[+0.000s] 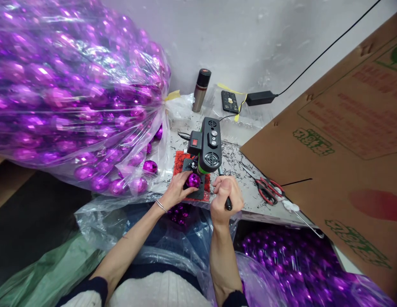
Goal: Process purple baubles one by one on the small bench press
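Observation:
A shiny purple faceted ball (193, 180) is gripped between the thumb and fingers of my left hand (178, 188). It sits over the dark base plate of a small black bench drill press (211, 143), just below the machine's head. My right hand (227, 197) is wrapped round the press's lever handle (228, 204), whose black end pokes out under the fist. A red mat (179, 161) lies under the base. Whether the tool tip touches the ball cannot be made out.
A big clear bag of purple balls (89, 94) lies at left, spilling a few loose ones. Red-handled scissors (267, 187), a flask (201, 89), a phone (229, 101) and a power adapter (259, 98) share the debris-strewn table. A cardboard box (339, 140) stands right; more balls (288, 256) lie below.

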Motion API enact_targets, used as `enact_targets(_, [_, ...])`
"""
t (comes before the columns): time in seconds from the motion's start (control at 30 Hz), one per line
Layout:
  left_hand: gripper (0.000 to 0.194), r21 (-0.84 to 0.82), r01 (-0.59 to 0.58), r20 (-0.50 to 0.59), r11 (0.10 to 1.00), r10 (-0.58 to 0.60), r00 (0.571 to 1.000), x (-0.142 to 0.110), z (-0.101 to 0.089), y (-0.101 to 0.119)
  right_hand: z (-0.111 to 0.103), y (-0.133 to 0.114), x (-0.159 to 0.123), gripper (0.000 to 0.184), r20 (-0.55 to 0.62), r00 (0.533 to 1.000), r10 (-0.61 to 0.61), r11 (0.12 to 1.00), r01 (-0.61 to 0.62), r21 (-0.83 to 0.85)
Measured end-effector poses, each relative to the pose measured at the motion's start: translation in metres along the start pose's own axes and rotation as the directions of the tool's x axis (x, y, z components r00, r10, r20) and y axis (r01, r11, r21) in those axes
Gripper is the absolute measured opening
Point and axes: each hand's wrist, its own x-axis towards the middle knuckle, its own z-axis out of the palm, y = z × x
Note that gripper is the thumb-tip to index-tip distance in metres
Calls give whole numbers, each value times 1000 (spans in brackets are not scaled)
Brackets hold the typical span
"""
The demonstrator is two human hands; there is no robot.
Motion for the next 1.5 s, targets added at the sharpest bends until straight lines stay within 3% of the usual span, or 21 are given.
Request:
enact_targets(0.37, [66, -37, 70, -74, 997, -72, 995, 6, 26, -15, -4, 8, -13, 33, 32, 998, -49, 998, 50, -37])
enact_targets(0.5, [65, -49, 60, -67, 997, -63, 996, 4, 25, -16, -1, 22, -29, 35, 32, 992, -118, 992, 120, -45])
enact_targets(0.63, [65, -51, 52, -75, 997, -56, 996, 3, 25, -16, 8, 38, -41, 38, -44, 976, -214, 976, 212, -38])
enact_targets(0.93, [64, -63, 29, -83, 998, -34, 996, 3, 26, -17, 15, 49, -55, 40, -114, 973, -201, 979, 197, -47])
enact_targets(1.33, [62, -18, -14, -114, 1000, 12, 993, 5, 28, -19, 17, 52, -58, 37, -114, 979, -168, 986, 169, -2])
enact_targets(1.5, [62, -28, -34, -109, 999, 31, 994, 6, 29, -22, 17, 57, -61, 39, -85, 971, -224, 974, 221, -50])
